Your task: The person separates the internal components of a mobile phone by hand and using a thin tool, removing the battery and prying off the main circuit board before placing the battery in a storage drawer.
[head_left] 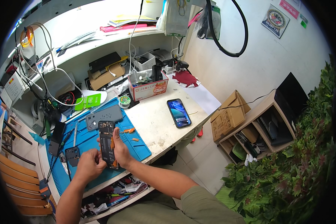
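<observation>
My right hand [120, 150] grips an opened smartphone [106, 143] upright above the blue repair mat [140, 134], thumb along its right edge. The phone's black battery and inner parts show, with orange pieces at its right side. My left hand [90, 164] is closed in a pinch at the phone's lower left edge; whatever lies between its fingertips is hidden. Behind the phone, a grey phone back cover [104, 117] lies on the mat. A small dark phone part [72, 154] rests left of my left hand. Orange scraps [128, 130] lie to the right of the phone.
A lit smartphone [179, 113] lies on the white tabletop to the right. Behind the mat stand a solder spool [124, 100] and a red-and-white box [148, 86] of small items. White cables [56, 69] hang at the left. An open drawer [117, 194] of clutter sits below the table edge.
</observation>
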{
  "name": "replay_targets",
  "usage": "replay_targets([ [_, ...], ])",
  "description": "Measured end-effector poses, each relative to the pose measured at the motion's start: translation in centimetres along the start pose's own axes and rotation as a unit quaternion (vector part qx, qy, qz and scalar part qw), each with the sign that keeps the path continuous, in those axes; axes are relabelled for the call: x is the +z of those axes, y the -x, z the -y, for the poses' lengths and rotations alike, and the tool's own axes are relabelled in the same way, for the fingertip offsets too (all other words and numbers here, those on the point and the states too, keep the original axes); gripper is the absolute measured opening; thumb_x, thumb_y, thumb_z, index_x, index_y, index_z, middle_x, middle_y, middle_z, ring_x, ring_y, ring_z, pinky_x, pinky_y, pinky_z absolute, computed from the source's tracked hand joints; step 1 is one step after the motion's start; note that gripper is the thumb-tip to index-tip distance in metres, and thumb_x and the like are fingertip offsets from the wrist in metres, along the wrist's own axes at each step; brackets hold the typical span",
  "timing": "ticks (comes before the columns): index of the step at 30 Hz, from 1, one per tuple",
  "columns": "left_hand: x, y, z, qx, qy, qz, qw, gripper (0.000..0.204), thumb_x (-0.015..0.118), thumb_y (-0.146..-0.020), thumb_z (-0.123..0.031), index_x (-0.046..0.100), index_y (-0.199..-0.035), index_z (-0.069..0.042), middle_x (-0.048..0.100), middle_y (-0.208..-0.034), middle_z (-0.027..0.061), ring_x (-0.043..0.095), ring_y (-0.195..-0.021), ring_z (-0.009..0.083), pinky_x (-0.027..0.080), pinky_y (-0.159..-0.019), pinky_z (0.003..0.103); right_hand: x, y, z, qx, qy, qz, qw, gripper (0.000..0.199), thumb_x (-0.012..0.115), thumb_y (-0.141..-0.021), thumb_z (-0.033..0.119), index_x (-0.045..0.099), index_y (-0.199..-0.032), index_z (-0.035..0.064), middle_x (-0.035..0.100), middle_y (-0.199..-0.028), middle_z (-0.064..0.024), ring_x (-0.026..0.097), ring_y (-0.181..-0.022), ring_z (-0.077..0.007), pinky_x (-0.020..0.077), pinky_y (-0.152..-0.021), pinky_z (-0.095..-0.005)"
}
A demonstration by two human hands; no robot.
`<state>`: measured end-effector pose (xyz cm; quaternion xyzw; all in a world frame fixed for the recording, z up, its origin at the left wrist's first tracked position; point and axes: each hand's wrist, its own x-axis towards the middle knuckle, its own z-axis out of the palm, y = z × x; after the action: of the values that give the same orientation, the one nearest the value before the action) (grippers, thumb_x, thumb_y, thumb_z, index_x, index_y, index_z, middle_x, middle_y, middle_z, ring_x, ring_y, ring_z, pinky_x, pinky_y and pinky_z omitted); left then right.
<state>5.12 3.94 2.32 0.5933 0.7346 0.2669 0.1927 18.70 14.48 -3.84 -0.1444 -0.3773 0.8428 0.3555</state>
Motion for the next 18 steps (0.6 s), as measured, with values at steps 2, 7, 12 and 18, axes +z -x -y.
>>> replay_targets([
  [2,0.0,0.0,0.0,0.012,-0.008,-0.007,1.0,0.018,0.071,-0.08,-0.009,0.058,-0.075,0.002,0.059,-0.068,0.0148,0.056,-0.058,0.0225,0.047,-0.058,0.036,0.2,0.0,0.3,0.004,-0.002,-0.003,1.0,0.087,0.028,-0.104,0.08,0.064,-0.125,0.0041,0.066,-0.096,-0.0029,0.068,-0.084,-0.0101,0.0612,-0.075,-0.025],
  [7,-0.3,0.0,-0.2,-0.013,-0.003,0.01,1.0,0.016,0.071,-0.081,-0.01,0.061,-0.076,0.001,0.061,-0.069,0.0099,0.057,-0.058,0.016,0.046,-0.057,0.035,-0.1,-0.1,0.5,0.016,-0.004,0.001,1.0,0.09,0.025,-0.104,0.082,0.066,-0.123,0.0038,0.067,-0.095,-0.0037,0.069,-0.082,-0.0111,0.0614,-0.073,-0.0249],
  [12,-1.8,-0.2,2.2,-0.057,0.18,0.039,0.981,0.016,0.073,-0.092,-0.017,0.07,-0.089,-0.001,0.066,-0.075,0.0,0.056,-0.061,0.0074,0.046,-0.058,0.027,0.5,0.2,1.3,0.034,-0.048,0.009,0.998,0.092,0.024,-0.104,0.082,0.067,-0.123,0.0036,0.069,-0.097,-0.0049,0.07,-0.085,-0.0121,0.0616,-0.076,-0.0262],
  [18,-1.9,0.5,0.5,-0.056,0.177,0.03,0.982,0.03,0.092,-0.084,-0.02,0.074,-0.097,0.001,0.071,-0.083,0.0016,0.064,-0.07,0.008,0.051,-0.065,0.024,0.4,0.2,1.4,0.022,-0.045,-0.017,0.999,0.092,0.024,-0.104,0.082,0.067,-0.125,0.0038,0.069,-0.099,-0.0056,0.071,-0.089,-0.0127,0.0622,-0.08,-0.0275],
])
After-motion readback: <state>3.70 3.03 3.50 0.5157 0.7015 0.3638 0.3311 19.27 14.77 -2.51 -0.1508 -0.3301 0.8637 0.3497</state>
